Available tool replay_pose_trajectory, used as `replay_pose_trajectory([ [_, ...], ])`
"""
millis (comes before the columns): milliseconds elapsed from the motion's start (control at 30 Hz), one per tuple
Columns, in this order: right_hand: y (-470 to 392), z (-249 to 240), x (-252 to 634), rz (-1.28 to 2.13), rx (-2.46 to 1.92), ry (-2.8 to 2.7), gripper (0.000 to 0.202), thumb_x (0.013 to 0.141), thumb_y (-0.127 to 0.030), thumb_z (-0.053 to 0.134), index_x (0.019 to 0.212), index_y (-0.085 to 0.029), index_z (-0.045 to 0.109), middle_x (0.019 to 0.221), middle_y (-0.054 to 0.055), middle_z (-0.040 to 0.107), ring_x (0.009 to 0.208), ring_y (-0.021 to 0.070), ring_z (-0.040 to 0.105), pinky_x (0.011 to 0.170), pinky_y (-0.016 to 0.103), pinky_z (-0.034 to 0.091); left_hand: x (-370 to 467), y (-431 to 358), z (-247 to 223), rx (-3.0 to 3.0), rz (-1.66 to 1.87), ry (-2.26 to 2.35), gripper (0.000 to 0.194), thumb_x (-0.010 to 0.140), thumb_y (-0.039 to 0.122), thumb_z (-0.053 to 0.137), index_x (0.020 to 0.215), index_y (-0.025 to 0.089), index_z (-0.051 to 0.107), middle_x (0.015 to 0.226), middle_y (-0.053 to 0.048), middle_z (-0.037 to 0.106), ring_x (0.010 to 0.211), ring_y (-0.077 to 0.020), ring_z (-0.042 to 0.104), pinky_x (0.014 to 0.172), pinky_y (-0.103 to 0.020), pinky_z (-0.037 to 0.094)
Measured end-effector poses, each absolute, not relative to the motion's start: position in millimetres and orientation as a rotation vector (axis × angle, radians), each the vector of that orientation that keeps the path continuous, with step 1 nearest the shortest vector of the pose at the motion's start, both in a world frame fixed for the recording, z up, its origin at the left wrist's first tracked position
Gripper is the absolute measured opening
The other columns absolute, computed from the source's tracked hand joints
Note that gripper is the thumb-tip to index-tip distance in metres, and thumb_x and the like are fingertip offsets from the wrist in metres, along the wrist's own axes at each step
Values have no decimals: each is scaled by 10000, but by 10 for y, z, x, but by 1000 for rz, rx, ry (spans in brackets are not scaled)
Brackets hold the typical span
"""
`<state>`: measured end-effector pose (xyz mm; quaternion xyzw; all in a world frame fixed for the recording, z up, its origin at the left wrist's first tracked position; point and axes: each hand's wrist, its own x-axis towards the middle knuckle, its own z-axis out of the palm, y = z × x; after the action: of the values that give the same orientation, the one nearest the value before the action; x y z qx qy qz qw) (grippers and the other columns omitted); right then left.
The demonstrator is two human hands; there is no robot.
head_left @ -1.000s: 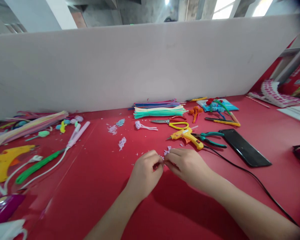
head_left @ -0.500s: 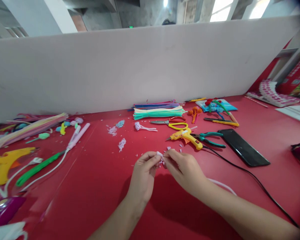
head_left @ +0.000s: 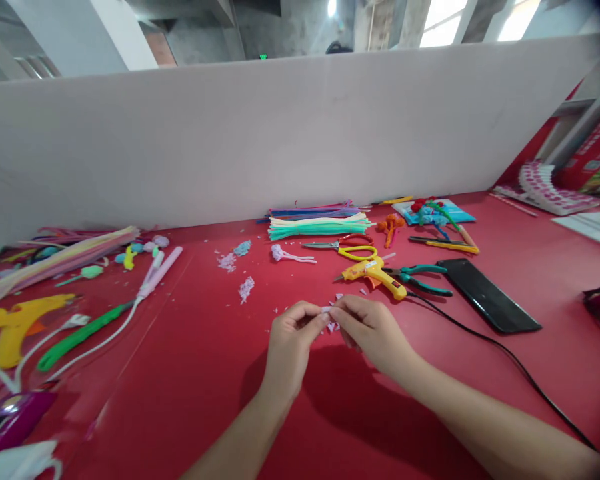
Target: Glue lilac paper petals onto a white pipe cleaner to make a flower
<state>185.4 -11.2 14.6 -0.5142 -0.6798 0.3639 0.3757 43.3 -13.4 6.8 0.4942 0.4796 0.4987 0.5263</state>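
Over the red table, my left hand (head_left: 291, 337) pinches a small pale lilac piece (head_left: 326, 310) between thumb and forefinger. My right hand (head_left: 373, 330) closes its fingertips on the other side of the same piece, so the two hands nearly touch. Most of the piece is hidden by the fingers. Lilac scraps (head_left: 332, 327) lie just beneath the fingertips. Beyond my right hand rests a yellow glue gun (head_left: 375, 272). A lilac bundle with thin stems (head_left: 279, 253) lies farther back, beside scissors with yellow and red handles (head_left: 357, 249).
Teal pliers (head_left: 425, 277) and a black phone (head_left: 490, 295) lie to the right, with a black cord running past them. Pipe cleaners (head_left: 315, 227) are stacked by the white partition (head_left: 300, 140). On the left are another yellow glue gun (head_left: 17, 323) and a green-handled tool (head_left: 83, 339).
Both hands have shifted slightly right and drawn closer together. The lilac piece now shows less between the fingertips.
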Motion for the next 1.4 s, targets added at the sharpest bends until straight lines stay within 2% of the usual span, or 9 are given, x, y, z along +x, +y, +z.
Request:
replay_pose_trajectory([
  [133, -112, 129, 1853, 806, -1356, -1817, 271, 869, -262, 433, 611, -185, 461, 492, -46, 439, 466, 89, 411, 448, 200, 278, 423, -138, 82, 1314, 1163, 1197, 128, 728, 269, 638, 649, 168, 633, 650, 6, 548, 655, -127, 479, 636, -236, 381],
  [267, -114, 89, 1868, 587, -1362, -1953, 233, 883, -248, 418, 676, -181, 499, 573, -13, 538, 504, 103, 477, 489, 213, 310, 453, -137, 63, 1172, 1197, 1185, 120, 700, 259, 661, 631, 163, 638, 596, 17, 535, 591, -106, 452, 581, -220, 365],
  [367, -110, 73, 1884, 396, -1336, -1967, 141, 883, -268, 445, 830, -172, 535, 630, 6, 587, 534, 122, 525, 507, 224, 336, 489, -134, 60, 875, 1240, 1067, 94, 672, 227, 680, 629, 152, 641, 578, 26, 524, 556, -80, 440, 556, -199, 370],
  [500, -113, 77, 1881, 289, -1212, -2002, 145, 856, -228, 495, 984, -181, 542, 823, 50, 632, 712, 155, 584, 621, 237, 421, 514, -130, 48, 576, 1218, 942, 72, 646, 189, 707, 673, 145, 656, 645, 20, 562, 584, -60, 485, 594, -177, 413],
  [700, -120, 53, 1849, 303, -1148, -2089, 150, 838, -150, 503, 969, -180, 570, 873, 66, 633, 808, 176, 588, 718, 274, 460, 447, -101, 14, 594, 1127, 904, 30, 680, 168, 661, 669, 142, 653, 661, 6, 569, 614, -75, 503, 608, -191, 417],
  [967, -93, 96, 1896, 275, -1212, -1998, 72, 806, -182, 547, 877, -179, 539, 835, 53, 588, 750, 170, 550, 653, 270, 446, 390, -76, 46, 744, 1126, 938, 81, 686, 193, 683, 639, 145, 638, 584, 38, 511, 551, -52, 415, 546, -173, 345],
  [1167, -124, 160, 1889, -73, -1126, -2028, 104, 824, -189, 531, 917, -195, 578, 962, 85, 550, 924, 229, 493, 869, 405, 385, 439, -81, 10, 512, 1131, 887, 76, 669, 181, 712, 678, 140, 649, 621, 38, 518, 548, -36, 427, 526, -158, 353],
  [1333, -109, 99, 1884, 229, -1137, -2082, 102, 866, -142, 441, 857, -182, 534, 843, 58, 567, 754, 165, 528, 679, 276, 432, 465, -103, -26, 485, 1063, 862, 69, 692, 179, 695, 690, 130, 645, 647, 18, 544, 565, -39, 465, 537, -152, 379],
  [1400, -104, 74, 1888, 284, -1122, -2082, 113, 857, -113, 437, 845, -180, 527, 819, 51, 568, 747, 161, 530, 673, 266, 430, 469, -114, -22, 540, 1063, 866, 67, 701, 182, 688, 709, 128, 649, 666, 10, 562, 590, -43, 489, 569, -154, 398],
])
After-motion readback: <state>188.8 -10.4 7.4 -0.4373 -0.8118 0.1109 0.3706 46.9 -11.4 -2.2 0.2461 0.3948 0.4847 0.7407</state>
